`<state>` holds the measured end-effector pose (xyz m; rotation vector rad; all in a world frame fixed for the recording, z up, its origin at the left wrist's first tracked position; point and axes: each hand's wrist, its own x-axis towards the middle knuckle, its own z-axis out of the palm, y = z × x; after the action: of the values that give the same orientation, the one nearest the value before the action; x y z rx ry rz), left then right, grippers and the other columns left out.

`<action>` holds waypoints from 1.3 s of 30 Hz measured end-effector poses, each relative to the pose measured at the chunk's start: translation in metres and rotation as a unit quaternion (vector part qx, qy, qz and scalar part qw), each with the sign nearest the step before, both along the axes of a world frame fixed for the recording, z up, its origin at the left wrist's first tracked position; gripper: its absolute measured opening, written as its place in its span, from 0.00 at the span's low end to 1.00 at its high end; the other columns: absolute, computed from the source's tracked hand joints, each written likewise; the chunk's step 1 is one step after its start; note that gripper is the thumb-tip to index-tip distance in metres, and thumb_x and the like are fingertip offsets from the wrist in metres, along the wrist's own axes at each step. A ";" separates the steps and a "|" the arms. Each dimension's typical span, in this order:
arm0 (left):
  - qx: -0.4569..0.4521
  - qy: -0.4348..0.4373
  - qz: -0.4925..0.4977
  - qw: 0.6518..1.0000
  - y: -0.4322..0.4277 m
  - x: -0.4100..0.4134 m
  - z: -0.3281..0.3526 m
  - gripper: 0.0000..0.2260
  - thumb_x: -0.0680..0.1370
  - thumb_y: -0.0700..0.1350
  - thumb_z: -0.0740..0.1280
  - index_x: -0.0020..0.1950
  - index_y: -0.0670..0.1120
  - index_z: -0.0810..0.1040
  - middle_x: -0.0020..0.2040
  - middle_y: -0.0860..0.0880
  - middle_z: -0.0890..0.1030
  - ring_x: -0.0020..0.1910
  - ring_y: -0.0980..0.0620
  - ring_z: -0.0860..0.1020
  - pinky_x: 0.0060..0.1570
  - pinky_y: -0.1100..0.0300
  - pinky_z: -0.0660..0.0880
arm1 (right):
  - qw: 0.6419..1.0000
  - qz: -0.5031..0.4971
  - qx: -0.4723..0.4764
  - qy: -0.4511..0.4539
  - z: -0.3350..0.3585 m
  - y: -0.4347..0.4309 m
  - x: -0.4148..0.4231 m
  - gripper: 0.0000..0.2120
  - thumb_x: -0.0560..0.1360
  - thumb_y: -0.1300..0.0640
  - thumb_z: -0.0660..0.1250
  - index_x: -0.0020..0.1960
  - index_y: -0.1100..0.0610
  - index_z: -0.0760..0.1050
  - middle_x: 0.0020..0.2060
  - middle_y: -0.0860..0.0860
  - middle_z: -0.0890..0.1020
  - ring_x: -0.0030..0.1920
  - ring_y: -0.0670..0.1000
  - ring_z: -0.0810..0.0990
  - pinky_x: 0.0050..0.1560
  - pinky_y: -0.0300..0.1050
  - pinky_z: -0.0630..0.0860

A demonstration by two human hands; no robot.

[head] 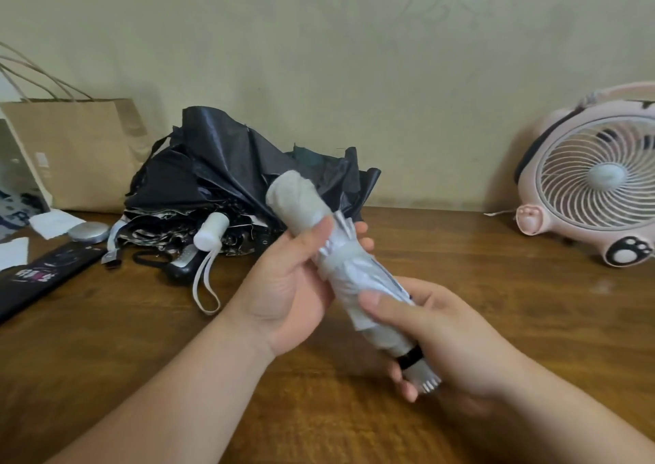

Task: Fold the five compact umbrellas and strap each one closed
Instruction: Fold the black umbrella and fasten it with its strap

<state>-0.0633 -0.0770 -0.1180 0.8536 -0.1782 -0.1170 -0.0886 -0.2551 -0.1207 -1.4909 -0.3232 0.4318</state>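
A pale grey compact umbrella [340, 272] is rolled up and held slantwise above the wooden table [141, 339]. Its grey handle points up and away, and its ribbed tip end points toward me. My left hand [287, 286] grips the upper part, fingers curled round where a strap wraps the folded cloth. My right hand [439, 339] grips the lower end, thumb pressed on the canopy. Behind them lies a heap of unfolded black umbrellas [227, 169] against the wall. A white handle [211, 231] with a wrist loop sticks out of the heap.
A brown paper bag [74, 151] stands at the back left. In front of it lie a black flat case [39, 279], white paper scraps and a small silver disc [88, 232]. A pink desk fan [595, 180] stands at the back right.
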 end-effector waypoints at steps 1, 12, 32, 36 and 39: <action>-0.007 -0.020 -0.040 0.999 0.002 -0.001 -0.001 0.30 0.70 0.43 0.75 0.70 0.39 0.73 0.60 0.38 0.83 0.59 0.41 0.83 0.59 0.45 0.80 | 0.996 0.028 0.048 0.064 0.004 -0.002 0.000 0.09 0.72 0.49 0.74 0.41 0.54 0.81 0.33 0.59 0.76 0.24 0.53 0.72 0.20 0.39 0.70; 0.313 -0.053 0.201 0.927 -0.015 0.002 -0.009 0.26 0.58 0.51 0.83 0.53 0.44 0.82 0.45 0.47 0.88 0.45 0.47 0.87 0.46 0.51 0.83 | 0.991 -0.060 -0.113 -0.042 -0.008 0.003 0.002 0.15 0.77 0.49 0.73 0.48 0.62 0.76 0.34 0.54 0.77 0.35 0.56 0.76 0.36 0.51 0.79; 0.693 -0.065 0.347 0.628 0.035 0.025 -0.028 0.09 0.77 0.55 0.69 0.40 0.55 0.75 0.43 0.58 0.75 0.49 0.55 0.73 0.45 0.57 0.74 | 0.785 -0.304 -0.539 -0.030 0.000 -0.065 0.172 0.16 0.76 0.47 0.70 0.44 0.61 0.78 0.39 0.57 0.82 0.38 0.57 0.81 0.36 0.46 0.76; 0.713 -0.044 0.328 0.619 0.039 0.027 -0.027 0.07 0.77 0.54 0.71 0.49 0.56 0.75 0.51 0.56 0.72 0.53 0.54 0.73 0.48 0.58 0.74 | 0.743 -0.303 -0.596 -0.033 -0.003 -0.066 0.181 0.19 0.76 0.42 0.67 0.43 0.60 0.76 0.39 0.56 0.81 0.37 0.57 0.81 0.38 0.47 0.77; 0.710 -0.013 0.307 0.633 0.043 0.028 -0.025 0.13 0.78 0.55 0.71 0.59 0.54 0.73 0.55 0.54 0.72 0.54 0.52 0.74 0.49 0.60 0.71 | 0.691 -0.318 -0.644 -0.085 0.000 -0.065 0.178 0.27 0.71 0.33 0.66 0.50 0.58 0.77 0.44 0.56 0.80 0.44 0.59 0.80 0.44 0.51 0.80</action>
<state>-0.0351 -0.0344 -0.1429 2.4780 0.2691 0.4946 0.0893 -0.3203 -0.1209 -2.8842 0.5247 -0.1562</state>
